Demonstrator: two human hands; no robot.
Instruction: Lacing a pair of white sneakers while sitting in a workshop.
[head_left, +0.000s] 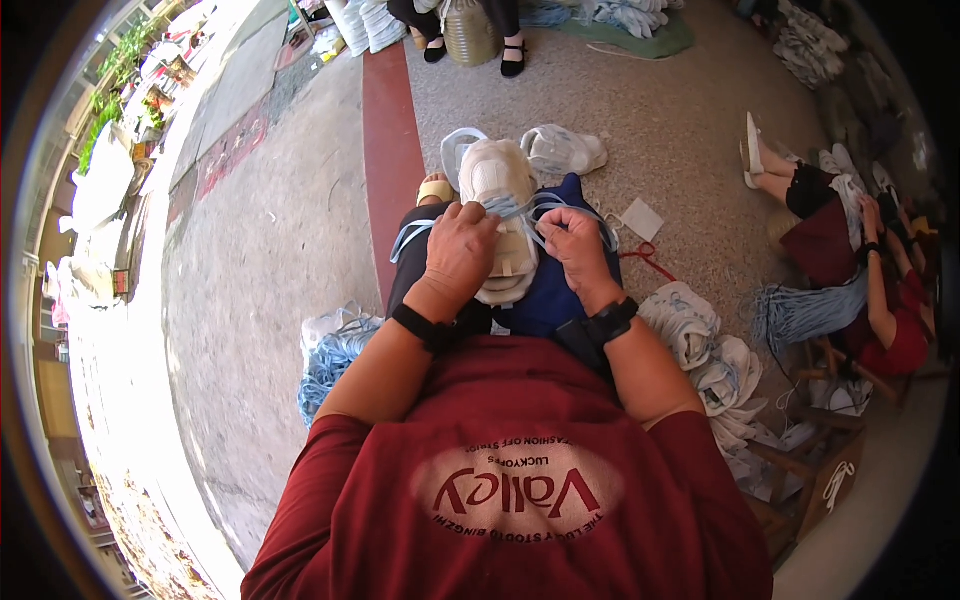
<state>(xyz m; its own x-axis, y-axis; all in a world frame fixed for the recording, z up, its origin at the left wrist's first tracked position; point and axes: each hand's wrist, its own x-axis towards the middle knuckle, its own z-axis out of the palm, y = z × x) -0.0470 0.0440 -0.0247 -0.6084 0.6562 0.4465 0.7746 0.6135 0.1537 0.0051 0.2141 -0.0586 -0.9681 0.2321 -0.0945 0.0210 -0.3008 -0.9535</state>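
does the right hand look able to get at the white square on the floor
Probably yes: nothing visible blocks the right hand from the white square, which lies to its right, though that hand seems to be pinching a blue lace and might have to let go and reach down.

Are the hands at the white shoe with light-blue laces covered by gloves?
No, the left hand and right hand at the white shoe show bare skin.

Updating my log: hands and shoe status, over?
Left hand, right hand at pale-blue laces. White shoe over lap. Nothing blocking hands; another shoe beyond.
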